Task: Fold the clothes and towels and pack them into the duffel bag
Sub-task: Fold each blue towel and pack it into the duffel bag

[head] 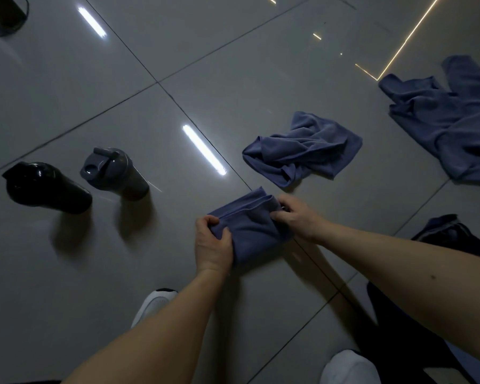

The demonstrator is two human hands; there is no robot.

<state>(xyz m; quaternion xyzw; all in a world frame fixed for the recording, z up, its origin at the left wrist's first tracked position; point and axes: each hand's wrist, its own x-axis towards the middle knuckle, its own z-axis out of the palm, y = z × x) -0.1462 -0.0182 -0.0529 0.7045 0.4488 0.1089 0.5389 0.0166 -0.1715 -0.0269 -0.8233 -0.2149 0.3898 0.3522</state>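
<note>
Closest in are the person's two white sneakers (153,304) at the bottom, planted on the glossy grey tile floor (67,112), forearms reaching out over them. Both hands are on the small folded towel (251,227), which lies right on a tile seam mid-floor. The left hand (212,245) has its near-left end clamped, thumb on top and fingers curled under. The right hand (297,214) pinches the layered edge at the far-right end.

What could go wrong: that bundle is only held at its two ends, so if it gets lifted like this the middle layers could sag and the fold could slide open, especially with soft cloth like this. The duffel bag isn't anywhere clearly in view (the dark stuff low on the right is too murky to call), so the carry might be long enough for it to come apart.

Also, the crumpled towel (302,151) just beyond and the blue shirt (449,120) further right are still unfolded. The black bottle (45,187) and grey shaker bottle (114,173) stand off to the left, well apart, so they're probably safe from an elbow.
</note>
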